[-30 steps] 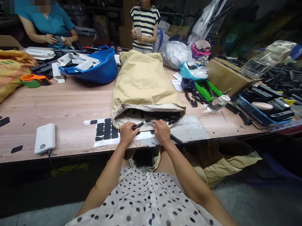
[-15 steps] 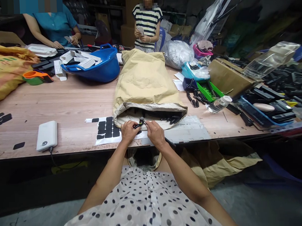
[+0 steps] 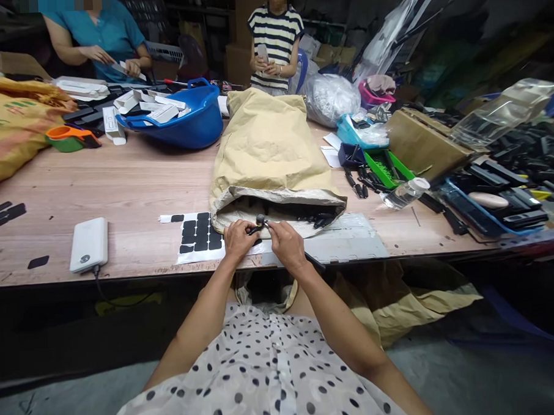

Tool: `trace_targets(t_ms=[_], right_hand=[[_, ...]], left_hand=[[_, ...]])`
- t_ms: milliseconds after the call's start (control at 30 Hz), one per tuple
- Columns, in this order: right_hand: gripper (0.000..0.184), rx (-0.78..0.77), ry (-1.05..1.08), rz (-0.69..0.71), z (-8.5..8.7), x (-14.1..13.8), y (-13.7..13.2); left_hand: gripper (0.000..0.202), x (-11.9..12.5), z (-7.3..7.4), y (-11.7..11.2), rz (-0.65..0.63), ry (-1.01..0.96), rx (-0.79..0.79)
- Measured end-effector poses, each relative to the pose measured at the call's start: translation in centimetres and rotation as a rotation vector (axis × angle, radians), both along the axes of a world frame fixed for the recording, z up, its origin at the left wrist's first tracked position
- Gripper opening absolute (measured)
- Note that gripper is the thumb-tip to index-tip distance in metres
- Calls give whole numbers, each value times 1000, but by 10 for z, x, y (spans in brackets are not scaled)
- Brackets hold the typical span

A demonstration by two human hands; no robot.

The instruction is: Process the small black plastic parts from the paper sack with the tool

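Observation:
My left hand (image 3: 238, 238) is closed around a slim black plastic part (image 3: 253, 229) at the near edge of the wooden table (image 3: 129, 195). My right hand (image 3: 285, 242) pinches a small round dark piece (image 3: 260, 220) against the tip of that part. Both hands sit just in front of the open mouth of a tan paper sack (image 3: 268, 153) lying on its side, with more black parts visible inside. A white sheet of black adhesive pads (image 3: 198, 236) lies immediately left of my left hand.
A white power bank (image 3: 89, 244) lies at left with its cable over the edge. Farther back sit a blue tub (image 3: 181, 117) of white boxes, a green tray (image 3: 385, 166), a water bottle (image 3: 405, 193) and black parts at right. Two people work across the table.
My hands drew together from the sack's mouth, and the right hand brought the small round piece onto the end of the black part. The view shifted slightly.

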State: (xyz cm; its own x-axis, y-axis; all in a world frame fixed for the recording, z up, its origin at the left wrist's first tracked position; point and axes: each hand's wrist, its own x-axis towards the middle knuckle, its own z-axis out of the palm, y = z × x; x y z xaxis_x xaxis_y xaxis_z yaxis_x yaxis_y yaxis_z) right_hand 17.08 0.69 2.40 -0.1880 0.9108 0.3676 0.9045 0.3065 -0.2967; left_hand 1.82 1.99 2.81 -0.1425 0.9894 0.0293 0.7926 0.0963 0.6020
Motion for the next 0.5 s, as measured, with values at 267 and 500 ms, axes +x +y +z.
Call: trace_targets(t_ms=[267, 500], right_hand=[[28, 46, -30, -100, -16, 36, 21], [25, 72, -57, -113, -29, 38, 18]], left_hand=[[6, -1, 0, -1, -16, 9, 6], [14, -7, -4, -1, -51, 0, 6]])
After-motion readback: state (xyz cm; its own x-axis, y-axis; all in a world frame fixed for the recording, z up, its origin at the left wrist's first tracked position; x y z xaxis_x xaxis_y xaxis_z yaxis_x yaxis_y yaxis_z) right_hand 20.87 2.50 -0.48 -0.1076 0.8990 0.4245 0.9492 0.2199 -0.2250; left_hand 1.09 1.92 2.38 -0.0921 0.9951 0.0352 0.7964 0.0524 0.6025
